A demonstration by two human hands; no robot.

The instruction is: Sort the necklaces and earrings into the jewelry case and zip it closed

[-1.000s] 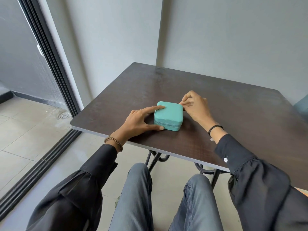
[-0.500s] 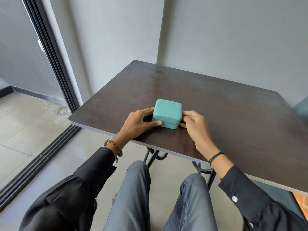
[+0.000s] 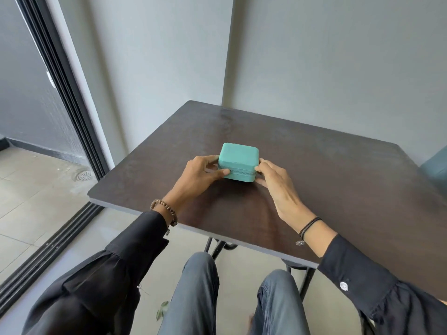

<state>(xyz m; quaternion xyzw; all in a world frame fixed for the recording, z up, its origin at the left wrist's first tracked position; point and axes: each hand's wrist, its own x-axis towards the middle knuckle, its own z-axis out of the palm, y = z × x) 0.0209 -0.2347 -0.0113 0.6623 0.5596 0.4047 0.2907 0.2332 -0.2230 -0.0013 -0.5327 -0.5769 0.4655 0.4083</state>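
On the dark desk (image 3: pixel 314 189), toward its near left part, closed teal case (image 3: pixel 238 163) lying flat, left hand (image 3: pixel 198 176) gripping its left side, thumb on the front seam, right hand (image 3: pixel 275 184) gripping its right side

Right grip (image 3: pixel 278 187) slid nearer along the jewelry case (image 3: pixel 238 157).

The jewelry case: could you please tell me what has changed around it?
The right hand moved from the far corner of the jewelry case to its right side; the left hand lifted its finger off the top. Both now grip it. It stays closed.
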